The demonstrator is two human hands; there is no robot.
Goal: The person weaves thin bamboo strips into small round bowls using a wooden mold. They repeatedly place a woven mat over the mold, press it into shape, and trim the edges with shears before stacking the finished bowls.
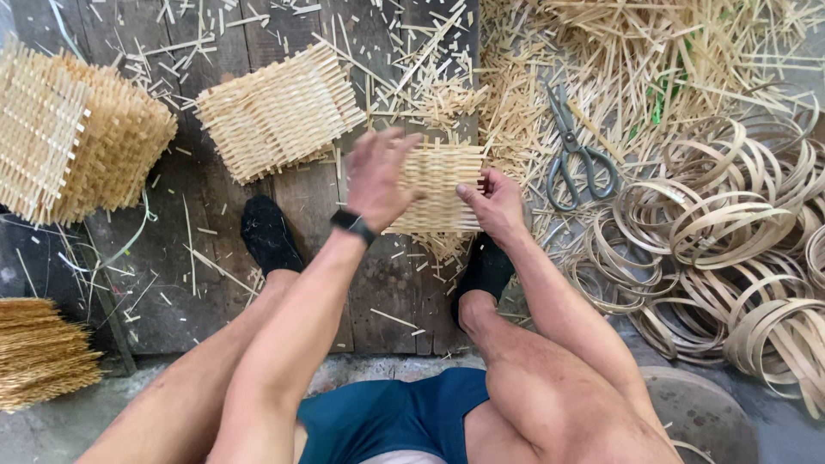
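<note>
Gripping a woven bamboo mat [440,193] over dark floorboards [215,258], strip litter [516,112], scissors [574,155]

I see my left hand [378,176] raised, blurred, fingers spread over the left edge of a small woven bamboo mat [443,189]. My right hand [494,202] pinches its right edge. A black watch [352,225] is on my left wrist. Stacked woven mats [279,112] lie on the wooden boards [210,258] ahead, and a bigger pile [73,133] sits far left. Scissors [574,150] rest among loose bamboo strips [653,51]; coiled bamboo hoops [730,232] are at right. A strip bundle [39,352] is lower left.
</note>
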